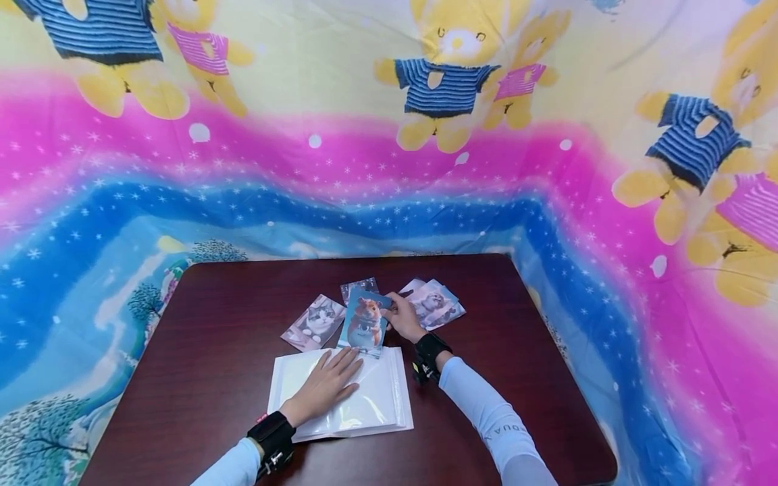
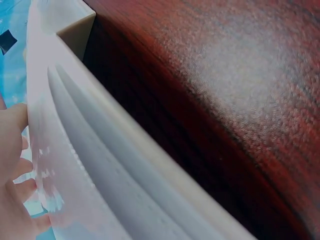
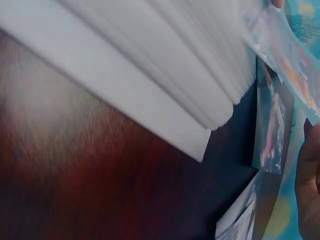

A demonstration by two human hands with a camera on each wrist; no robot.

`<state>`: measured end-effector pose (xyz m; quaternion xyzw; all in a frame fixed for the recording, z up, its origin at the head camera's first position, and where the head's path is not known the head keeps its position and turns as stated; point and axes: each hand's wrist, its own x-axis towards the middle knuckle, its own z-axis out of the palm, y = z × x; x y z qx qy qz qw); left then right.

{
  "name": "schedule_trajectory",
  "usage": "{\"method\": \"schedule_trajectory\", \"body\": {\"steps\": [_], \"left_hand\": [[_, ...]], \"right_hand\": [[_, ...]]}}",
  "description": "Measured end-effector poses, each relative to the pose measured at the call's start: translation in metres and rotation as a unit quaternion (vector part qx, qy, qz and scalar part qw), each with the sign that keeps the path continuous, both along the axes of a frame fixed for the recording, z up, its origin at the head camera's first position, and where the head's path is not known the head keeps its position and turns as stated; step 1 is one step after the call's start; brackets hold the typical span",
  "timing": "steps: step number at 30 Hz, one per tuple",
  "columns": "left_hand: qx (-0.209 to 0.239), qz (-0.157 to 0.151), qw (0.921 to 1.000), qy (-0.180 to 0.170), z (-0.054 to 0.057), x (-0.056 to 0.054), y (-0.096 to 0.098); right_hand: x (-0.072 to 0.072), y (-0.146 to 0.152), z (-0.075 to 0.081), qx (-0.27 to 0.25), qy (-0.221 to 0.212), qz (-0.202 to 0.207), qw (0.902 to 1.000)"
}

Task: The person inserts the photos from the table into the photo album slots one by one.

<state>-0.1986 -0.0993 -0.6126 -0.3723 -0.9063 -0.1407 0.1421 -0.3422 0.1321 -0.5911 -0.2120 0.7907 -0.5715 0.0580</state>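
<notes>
A white album of clear sleeve pages point(image 1: 379, 398) lies open on the table, its stacked page edges point(image 3: 150, 65) filling much of the right wrist view. My left hand point(image 1: 326, 385) rests on the page near its upper edge, fingers extended; they also show at the left of the left wrist view point(image 2: 12, 165). With my right hand point(image 1: 404, 317) I pinch the right edge of a blue picture card point(image 1: 366, 320) showing an orange-and-white furry animal. The card tilts over the album's top edge, and glossy clear film around it shows in the right wrist view point(image 3: 295, 65).
Beyond the album lie a cat card point(image 1: 316, 322) on the left, a partly covered card point(image 1: 358, 286) behind the held one, and a small overlapping pile of cards point(image 1: 434, 302) on the right. The dark wooden table point(image 1: 200, 364) meets a printed cloth backdrop point(image 1: 340, 175) behind.
</notes>
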Motion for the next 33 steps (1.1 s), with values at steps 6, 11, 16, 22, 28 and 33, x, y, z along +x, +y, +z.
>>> {"method": "schedule_trajectory", "body": {"steps": [6,11,16,22,28,33], "left_hand": [[-0.011,0.003,0.9999,-0.003,-0.001,0.001,-0.001],[0.01,-0.008,0.9998,-0.014,-0.007,0.001,-0.001],[0.014,-0.011,0.9997,-0.018,-0.006,-0.002,0.0],[0.002,-0.003,0.9997,-0.025,-0.005,-0.002,-0.001],[0.019,-0.019,0.9992,-0.03,-0.007,0.001,0.0],[0.028,-0.031,0.9988,-0.023,-0.009,0.005,0.003]], "right_hand": [[-0.003,-0.001,0.004,0.05,0.043,0.009,0.9977],[-0.01,-0.003,0.004,0.063,0.054,-0.006,0.9966],[-0.016,-0.007,0.006,0.105,0.079,0.014,0.9913],[-0.017,-0.011,0.008,0.133,0.055,0.057,0.9879],[-0.009,-0.012,0.012,0.092,0.046,0.08,0.9914],[0.002,-0.011,0.023,0.029,0.016,0.085,0.9958]]}}
